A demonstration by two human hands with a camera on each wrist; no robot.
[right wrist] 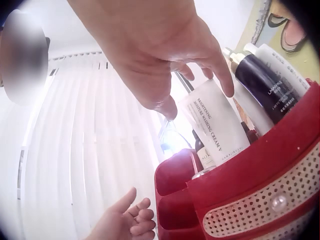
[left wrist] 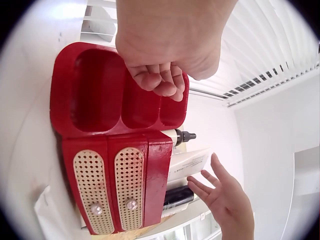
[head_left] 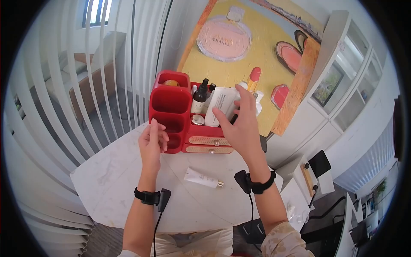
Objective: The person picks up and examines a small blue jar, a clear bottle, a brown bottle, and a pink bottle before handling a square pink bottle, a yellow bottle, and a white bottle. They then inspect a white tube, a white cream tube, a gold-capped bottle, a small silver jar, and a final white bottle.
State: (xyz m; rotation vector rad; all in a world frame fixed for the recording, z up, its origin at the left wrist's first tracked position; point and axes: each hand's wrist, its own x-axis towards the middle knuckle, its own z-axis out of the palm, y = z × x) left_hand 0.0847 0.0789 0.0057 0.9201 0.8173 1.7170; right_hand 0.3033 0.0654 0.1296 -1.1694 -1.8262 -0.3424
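Head view, centre: one red organizer, standing on a white marble-look table. Open compartments on its left side, the rearmost with a round yellowish item; on its right side, a bay of cosmetics above two drawers with woven fronts and pearl-like knobs.

Item, large white tube: stands in the organizer's right-hand bay, slightly tilted, lettered "washing cream" in the right wrist view.

Item, right hand: over the organizer's right-hand bay, thumb and fingers spread wide about the upper part of the large white tube; whether the skin meets the tube, I cannot tell.

Item, left hand: beside the organizer's front left compartments, fingers loosely bent, holding nothing.

Also in the organizer's bay: a dropper bottle, dark above with a pale label, left of the large tube; a small round jar with a silvery lid, near the bay's front left; a dark bottle with pale lettering, on the other side of the large tube.

In front of the organizer: a small white tube with a gold cap, lying flat on the table.

Left of the organizer: white vertical blinds. Behind it and to its right: a painting of cosmetics on yellow. Farther right: a white cabinet with glass doors.
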